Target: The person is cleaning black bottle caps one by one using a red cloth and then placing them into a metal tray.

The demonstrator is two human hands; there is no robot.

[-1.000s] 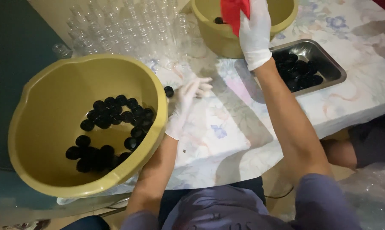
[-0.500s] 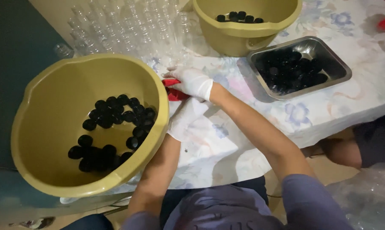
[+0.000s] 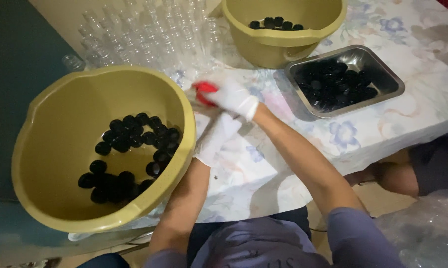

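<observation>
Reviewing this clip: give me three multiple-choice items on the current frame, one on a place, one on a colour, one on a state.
1. Where is the metal tray of black caps?
A. On the table, right of the hands
B. Inside the near basin
C. On the floor

2. What colour is the thing in the right hand?
A. Blue
B. Red
C. Green

3. How do the gloved hands stand?
A. Far apart
B. Both inside a basin
C. Together at the near basin's rim

Answers: 1 A, it rests on the floral cloth; 2 B, the red thing shows; 3 C, the left hand sits under the right.
</observation>
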